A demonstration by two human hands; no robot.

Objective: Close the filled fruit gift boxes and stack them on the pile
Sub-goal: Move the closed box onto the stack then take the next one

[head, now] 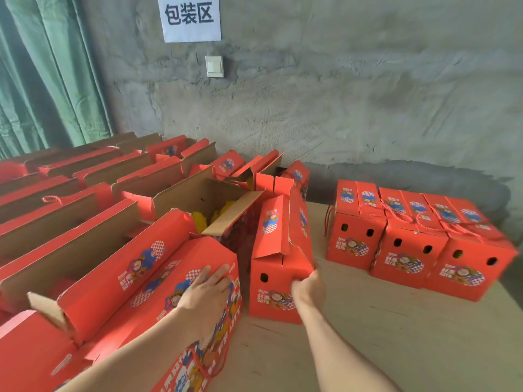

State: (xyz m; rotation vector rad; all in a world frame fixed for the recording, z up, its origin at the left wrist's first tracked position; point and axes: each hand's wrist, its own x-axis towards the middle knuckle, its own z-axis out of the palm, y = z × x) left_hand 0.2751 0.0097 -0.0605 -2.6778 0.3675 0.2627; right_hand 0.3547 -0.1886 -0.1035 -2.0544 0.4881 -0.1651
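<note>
1 head view (wide-angle) looks forward and down — close over the table.

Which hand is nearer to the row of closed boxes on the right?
Right. The right hand grips the edge of the half-closed box, just left of the closed boxes; the left hand rests flat on another box farther left.

gift boxes: red, blue-white checker print, brown inside | rope handles: red | curtain: green | wall: grey | sign: white, dark characters | desk: tan
</note>
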